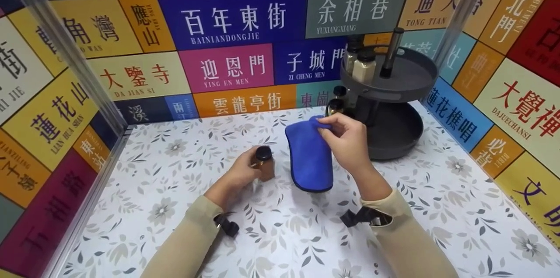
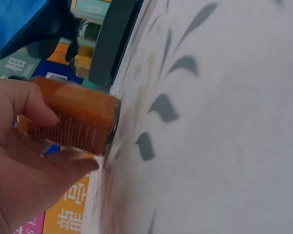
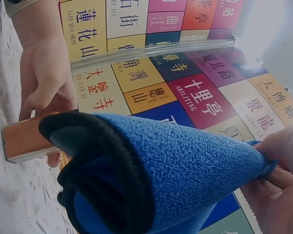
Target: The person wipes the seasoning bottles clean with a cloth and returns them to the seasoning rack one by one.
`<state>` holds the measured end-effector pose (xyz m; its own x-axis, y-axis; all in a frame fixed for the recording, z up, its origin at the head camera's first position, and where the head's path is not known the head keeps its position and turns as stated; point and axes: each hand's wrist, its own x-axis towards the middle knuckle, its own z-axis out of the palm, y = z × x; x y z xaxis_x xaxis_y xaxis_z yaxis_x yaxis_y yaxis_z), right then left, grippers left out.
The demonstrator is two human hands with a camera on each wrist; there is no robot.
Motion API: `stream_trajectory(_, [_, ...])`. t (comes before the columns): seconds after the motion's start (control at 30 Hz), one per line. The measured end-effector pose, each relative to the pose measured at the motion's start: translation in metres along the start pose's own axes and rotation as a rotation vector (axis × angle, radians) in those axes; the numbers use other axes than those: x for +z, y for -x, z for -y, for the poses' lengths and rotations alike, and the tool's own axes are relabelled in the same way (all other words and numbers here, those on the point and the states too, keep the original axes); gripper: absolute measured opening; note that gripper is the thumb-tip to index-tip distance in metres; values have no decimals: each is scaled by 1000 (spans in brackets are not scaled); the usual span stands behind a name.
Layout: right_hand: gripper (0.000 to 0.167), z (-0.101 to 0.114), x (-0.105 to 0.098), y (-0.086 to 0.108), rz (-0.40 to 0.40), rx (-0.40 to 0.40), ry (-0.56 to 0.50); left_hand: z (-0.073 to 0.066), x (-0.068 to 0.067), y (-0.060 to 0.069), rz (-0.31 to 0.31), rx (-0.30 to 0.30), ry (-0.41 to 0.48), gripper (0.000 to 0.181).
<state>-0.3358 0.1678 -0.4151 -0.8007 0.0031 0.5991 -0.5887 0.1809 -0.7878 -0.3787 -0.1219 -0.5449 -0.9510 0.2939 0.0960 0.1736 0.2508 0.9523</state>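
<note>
My left hand [image 1: 238, 169] grips a small glass spice jar [image 1: 267, 169] with a black lid and reddish-brown powder inside. In the left wrist view the thumb lies along the side of the jar [image 2: 75, 114], whose base is at or close to the table surface. To its right, my right hand [image 1: 350, 141] pinches a blue cloth [image 1: 310, 157] with black edging by its top end. Folded over, the cloth [image 3: 185, 156] hangs down from the fingertips and stays apart from the jar in the head view.
At the back right stands a dark grey two-tier round rack [image 1: 420, 72]. Its upper tier holds a jar of pale contents [image 1: 364, 70] and a tall dark cylinder [image 1: 392, 52]. More black-lidded jars [image 1: 336, 106] stand at its lower left. Sign-covered walls [image 1: 232, 19] border the leaf-patterned table [image 1: 175, 190].
</note>
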Motion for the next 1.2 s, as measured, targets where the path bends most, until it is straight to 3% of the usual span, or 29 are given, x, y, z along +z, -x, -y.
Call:
stream_trajectory(0.1, [17, -1, 1, 0, 5, 21, -1, 0, -1, 0, -9, -22, 20, 73])
stream_trajectory(0.23, [18, -1, 4, 1, 17, 35, 14, -3, 2, 0, -86, -72, -19, 43])
stream_trajectory(0.33, [18, -3, 8, 2, 21, 29, 34, -14, 0, 3, -106, -66, -60, 31])
stream_trajectory(0.4, [17, -3, 12, 5, 17, 11, 53, -28, -3, 8, -107, -33, -28, 29])
stream_trajectory(0.57, [17, -6, 32, 18, -14, -127, 58, -76, -1, 28, -91, 100, 140, 32])
stream_trajectory(0.67, [21, -7, 45, 29, 7, -278, 4, -100, 5, 41, -108, 132, 132, 33])
stream_trajectory(0.77, [23, -2, 55, 39, 40, -418, -44, -116, 8, 49, -166, 148, 117, 31])
stream_trajectory(0.83, [24, 0, 59, 43, 67, -472, -62, -122, 6, 53, -220, 157, 177, 28])
stream_trajectory(1.0, [24, 1, 66, 49, 176, -490, -8, -130, -5, 59, -335, 190, 352, 28])
stream_trajectory(1.1, [24, -1, 65, 51, 169, -496, 54, -130, -6, 60, -322, 209, 328, 34])
stream_trajectory(1.2, [26, -1, 62, 52, 85, -478, 62, -130, 1, 60, -271, 218, 244, 33])
